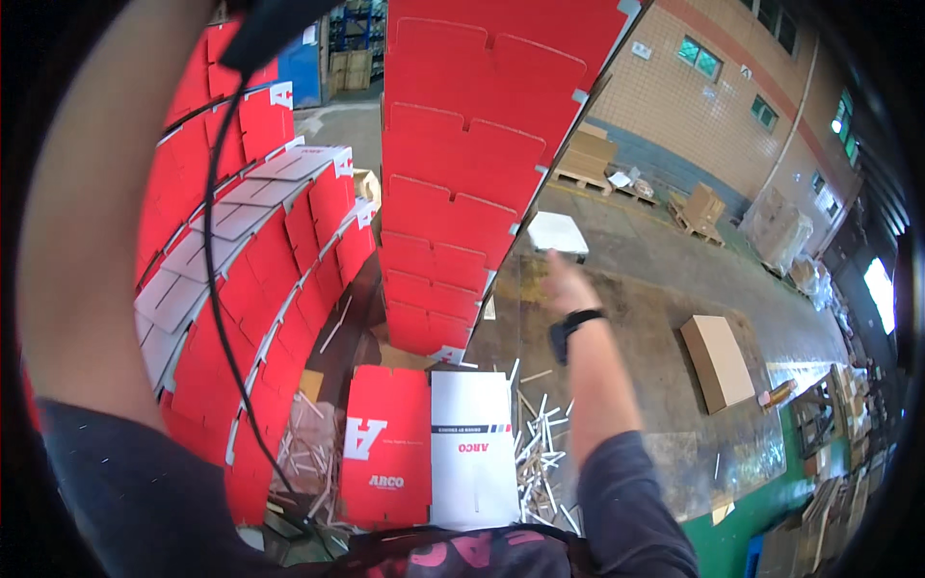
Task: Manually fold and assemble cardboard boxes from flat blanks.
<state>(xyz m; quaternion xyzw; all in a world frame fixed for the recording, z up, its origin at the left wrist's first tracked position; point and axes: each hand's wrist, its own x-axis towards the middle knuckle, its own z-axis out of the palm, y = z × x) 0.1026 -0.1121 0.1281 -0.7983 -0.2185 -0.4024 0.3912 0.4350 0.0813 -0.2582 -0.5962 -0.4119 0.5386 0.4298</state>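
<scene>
Head view is showing a tall stack of red die-cut cardboard sheets (462,164) filling the middle, and everything else is placing itself around that stack. Left of it, a second, lower pile of red-and-white sheets (251,279) is leaning and fanning out. At the stack's foot, a flat red-and-white carton blank (429,448) is lying face up, with pale offcut strips (535,453) scattering just beside it.

The right hand (568,284), wearing a black wrist strap, is reaching up beside the stack's right edge; it is blurring, so I cannot tell whether the fingers are spreading or closing, and it is holding nothing that shows. The left arm (92,193) is rising far left of the stack, its hand leaving the picture at the top, so its state cannot be told.

Judging by this, the work is sitting at the point of reaching for a sheet on the stack; getting one free would seem to call for a grip on its right edge, clear of the notched tabs.

Right of the stack, on the concrete floor (655,318), a brown cardboard box (718,361) and wooden pallets (617,178) are standing well apart. The strips underfoot are looking like a slipping risk.
</scene>
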